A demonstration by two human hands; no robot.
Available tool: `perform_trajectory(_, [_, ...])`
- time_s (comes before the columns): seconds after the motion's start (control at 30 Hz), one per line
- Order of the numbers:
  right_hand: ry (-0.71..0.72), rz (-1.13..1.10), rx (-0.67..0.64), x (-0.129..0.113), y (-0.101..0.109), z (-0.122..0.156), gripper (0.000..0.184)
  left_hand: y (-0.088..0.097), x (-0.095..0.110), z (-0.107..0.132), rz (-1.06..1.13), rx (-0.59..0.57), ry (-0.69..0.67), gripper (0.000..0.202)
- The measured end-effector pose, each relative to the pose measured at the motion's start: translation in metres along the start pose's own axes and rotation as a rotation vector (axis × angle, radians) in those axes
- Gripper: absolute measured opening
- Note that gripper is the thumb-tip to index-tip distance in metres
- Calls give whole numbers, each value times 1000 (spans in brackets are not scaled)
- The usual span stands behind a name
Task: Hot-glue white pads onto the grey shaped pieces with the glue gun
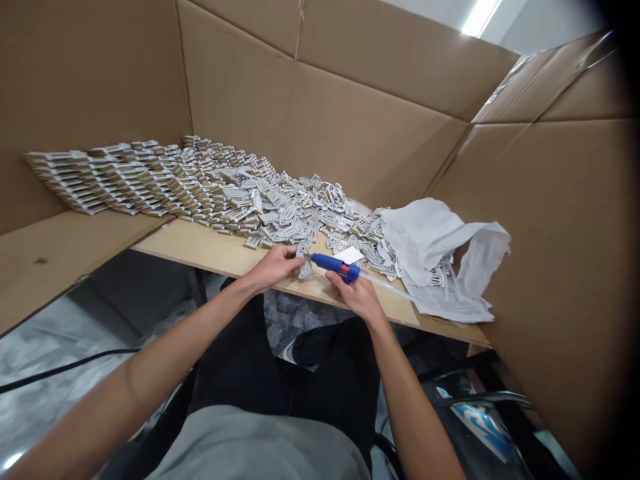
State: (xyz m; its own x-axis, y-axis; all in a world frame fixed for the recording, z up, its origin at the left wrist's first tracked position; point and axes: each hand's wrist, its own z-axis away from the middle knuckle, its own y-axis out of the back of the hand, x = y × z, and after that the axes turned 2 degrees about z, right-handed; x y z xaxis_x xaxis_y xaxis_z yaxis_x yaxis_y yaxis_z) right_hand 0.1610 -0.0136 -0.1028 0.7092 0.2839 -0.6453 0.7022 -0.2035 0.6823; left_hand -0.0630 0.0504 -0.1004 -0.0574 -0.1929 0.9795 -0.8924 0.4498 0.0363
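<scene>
blue glue gun (333, 266), hands (274, 265) near table edge (390, 313)

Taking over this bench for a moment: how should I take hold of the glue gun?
Grip the blue glue gun by its handle, where the right hand holds it, from the near side: the barrel lies sideways, nozzle toward the left hand.

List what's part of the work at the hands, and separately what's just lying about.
Part of the work:
- left hand, holding a small grey-white piece
- right hand, holding a blue hot glue gun
- glue stick
- pile of matching pieces

Lying about:
- crumpled white sheet
- black floor cable
- cardboard walls
</scene>
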Motion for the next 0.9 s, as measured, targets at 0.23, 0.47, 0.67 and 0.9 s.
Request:
perform_trajectory(0.23, [58, 39, 1, -5, 3, 0, 48, -2, 2, 1, 0, 14, -3, 19])
perform_trajectory(0.47, [24, 31, 5, -4, 2, 0, 49, -2, 2, 1, 0, 20, -22, 19])
perform_trajectory(0.67, [24, -7, -3, -7, 3, 0, 47, -2, 0, 2, -12, 42, -34, 19])
perform_trajectory(0.9, [69, 2, 22, -7, -1, 1, 44, -4, -5, 5, -78, 83, -130, 18])
